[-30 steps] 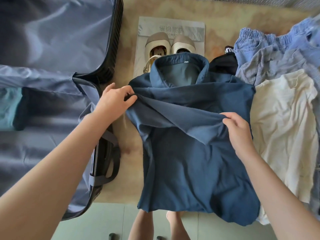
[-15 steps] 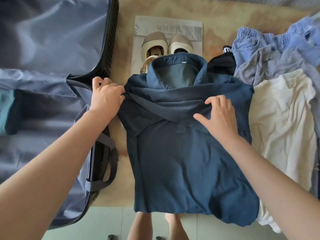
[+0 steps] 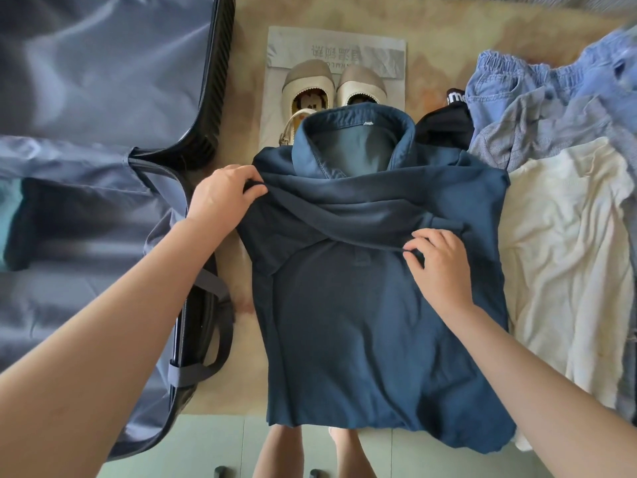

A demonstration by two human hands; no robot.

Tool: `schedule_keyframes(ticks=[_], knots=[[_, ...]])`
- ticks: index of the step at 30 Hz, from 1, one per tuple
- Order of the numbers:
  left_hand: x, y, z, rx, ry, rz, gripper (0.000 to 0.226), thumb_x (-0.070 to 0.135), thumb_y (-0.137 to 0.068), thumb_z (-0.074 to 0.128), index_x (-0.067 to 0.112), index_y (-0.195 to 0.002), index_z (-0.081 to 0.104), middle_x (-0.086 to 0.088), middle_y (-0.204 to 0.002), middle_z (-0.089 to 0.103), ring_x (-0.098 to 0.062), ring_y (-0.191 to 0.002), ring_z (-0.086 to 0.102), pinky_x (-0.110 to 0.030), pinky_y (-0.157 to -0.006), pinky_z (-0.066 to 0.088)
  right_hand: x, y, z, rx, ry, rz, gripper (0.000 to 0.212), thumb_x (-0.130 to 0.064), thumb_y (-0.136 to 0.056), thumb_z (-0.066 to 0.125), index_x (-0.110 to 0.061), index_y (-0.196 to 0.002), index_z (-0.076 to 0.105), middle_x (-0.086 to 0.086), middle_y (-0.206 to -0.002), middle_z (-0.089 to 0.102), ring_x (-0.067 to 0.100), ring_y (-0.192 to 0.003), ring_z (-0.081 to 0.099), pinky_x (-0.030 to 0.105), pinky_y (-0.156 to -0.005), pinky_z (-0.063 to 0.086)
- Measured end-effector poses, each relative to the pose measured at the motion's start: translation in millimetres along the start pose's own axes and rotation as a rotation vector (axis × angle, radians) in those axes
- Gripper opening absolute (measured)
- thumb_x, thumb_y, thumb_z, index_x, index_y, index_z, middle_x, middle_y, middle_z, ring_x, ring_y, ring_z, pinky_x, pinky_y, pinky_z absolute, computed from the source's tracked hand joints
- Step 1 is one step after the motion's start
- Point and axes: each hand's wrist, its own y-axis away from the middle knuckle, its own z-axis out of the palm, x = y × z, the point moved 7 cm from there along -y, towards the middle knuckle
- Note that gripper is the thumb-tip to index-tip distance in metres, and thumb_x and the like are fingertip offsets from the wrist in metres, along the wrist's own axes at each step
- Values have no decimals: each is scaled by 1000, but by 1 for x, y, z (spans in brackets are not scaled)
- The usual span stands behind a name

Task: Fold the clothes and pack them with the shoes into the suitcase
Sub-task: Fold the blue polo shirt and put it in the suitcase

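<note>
Fingers of the left hand, just right of the open dark hard-shell suitcase, are curled round the shoulder fold of the navy collared cotton shirt. The shirt is laid flat on the beige worktop. Beige flat shoes are seen beyond its collar. A sleeve edge is pinched by the right hand. A white crumpled garment is noted rightmost, touching the shirt.

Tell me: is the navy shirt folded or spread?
Partly folded: navy shirt has sleeves crossed over the chest, lower body unfolded.
</note>
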Motion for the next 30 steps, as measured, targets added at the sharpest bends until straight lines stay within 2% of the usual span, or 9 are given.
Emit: schedule_keyframes(ticks=[4, 6, 8, 10, 14, 17, 21, 25, 30], knots=[[-3, -2, -4, -17, 15, -59, 25, 26, -97, 52, 13, -116, 61, -9, -113, 64, -28, -105, 56, -37, -92, 40, -1, -14, -39, 116, -246, 81, 7, -4, -91, 49, -5, -93, 56, 2, -100, 65, 29, -102, 58, 50, -104, 35], [-7, -6, -4, -40, -13, -81, 26, 25, -98, 50, 15, -119, 59, -9, -117, 63, -29, -110, 55, -40, -104, 30, 3, -24, -60, 119, -460, 198, 7, -8, -91, 48, -9, -93, 55, -5, -81, 57, 16, -83, 58, 35, -90, 46], [-7, -9, -4, -45, -40, -64, 24, 25, -98, 50, 17, -119, 58, -6, -118, 63, -28, -111, 53, -37, -106, 22, 13, -38, -73, 15, -641, 319, 12, -5, -90, 53, -16, -88, 57, -11, -69, 58, 0, -65, 52, 14, -67, 41], [-6, -11, -5, -50, -71, -47, 23, 24, -97, 51, 19, -119, 57, -5, -119, 63, -27, -113, 51, -36, -105, 18, 22, -55, -78, -143, -700, 372, 14, -4, -90, 57, -17, -89, 62, -9, -67, 61, 0, -59, 47, 9, -57, 36], [-10, -16, -4, -63, -164, -38, 24, 18, -95, 54, 17, -119, 60, -7, -118, 64, -29, -119, 48, -40, -114, 9, 40, -90, -71, -282, -526, 339, 10, -12, -93, 59, -7, -98, 66, 7, -93, 67, -10, -67, 56, 3, -69, 40], [-7, -18, 0, -58, -224, -3, 33, 10, -91, 57, 17, -123, 57, -10, -120, 60, -32, -120, 44, -44, -113, 16, 53, -103, -46, -284, -388, 324, 6, -19, -91, 61, -17, -88, 67, 5, -94, 70, 7, -85, 63, 26, -86, 47], [3, -3, 4, 95, -77, -57, 53, 3, -80, 67, 10, -129, 48, -15, -129, 43, -34, -121, 37, -42, -104, 30, 53, -109, -38, -102, -219, 302, 13, -21, -89, 61, -11, -87, 70, 7, -86, 67, 27, -86, 59, 35, -78, 42], [17, 41, 15, 316, 46, -92, 48, 7, -71, 75, 7, -112, 50, -14, -123, 43, -32, -114, 39, -34, -100, 31, 41, -103, -37, 40, -205, 260, 21, -25, -86, 57, -10, -93, 69, 11, -94, 68, 34, -91, 57, 41, -85, 42], [21, 99, 61, 273, 200, -266, 47, 13, -69, 80, 11, -104, 49, -9, -118, 43, -27, -107, 42, -31, -92, 34, -16, -89, -39, 180, -153, 88, 20, -23, -86, 60, -15, -103, 67, 3, -108, 63, 30, -103, 48, 31, -94, 32]])
